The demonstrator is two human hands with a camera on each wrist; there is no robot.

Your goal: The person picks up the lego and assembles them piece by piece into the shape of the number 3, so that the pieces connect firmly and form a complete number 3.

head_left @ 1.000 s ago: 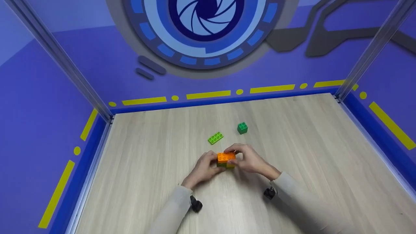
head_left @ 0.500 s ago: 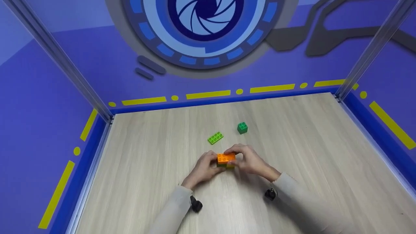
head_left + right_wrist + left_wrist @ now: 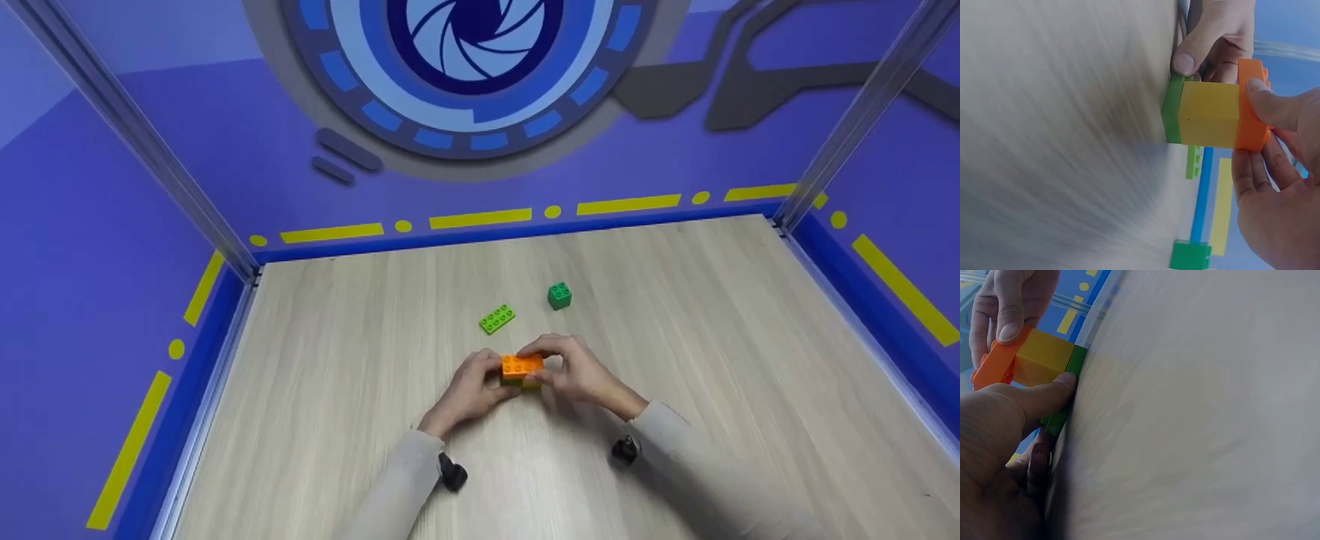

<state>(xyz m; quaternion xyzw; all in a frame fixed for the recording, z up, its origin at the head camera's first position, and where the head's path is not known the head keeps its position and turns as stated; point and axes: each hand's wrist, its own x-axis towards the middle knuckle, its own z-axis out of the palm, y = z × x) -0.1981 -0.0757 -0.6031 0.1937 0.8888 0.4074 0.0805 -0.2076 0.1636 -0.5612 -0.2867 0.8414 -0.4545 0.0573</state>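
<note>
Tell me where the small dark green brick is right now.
In the head view the dark green brick sits alone on the wooden table, right of the flat light green plate and beyond the right hand, nearer the back wall.

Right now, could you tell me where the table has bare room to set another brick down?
The table is bare right of the dark green brick and left of the light green plate. It is crowded around the stacked bricks, held by both hands.

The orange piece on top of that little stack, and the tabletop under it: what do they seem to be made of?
The orange piece looks like moulded plastic with a smooth, slightly glossy finish: uniform colour, crisp edges, round studs on top. The tabletop looks like pale wood or a wood-look laminate, matte, with long grain streaks; the pictures cannot tell which.
</note>
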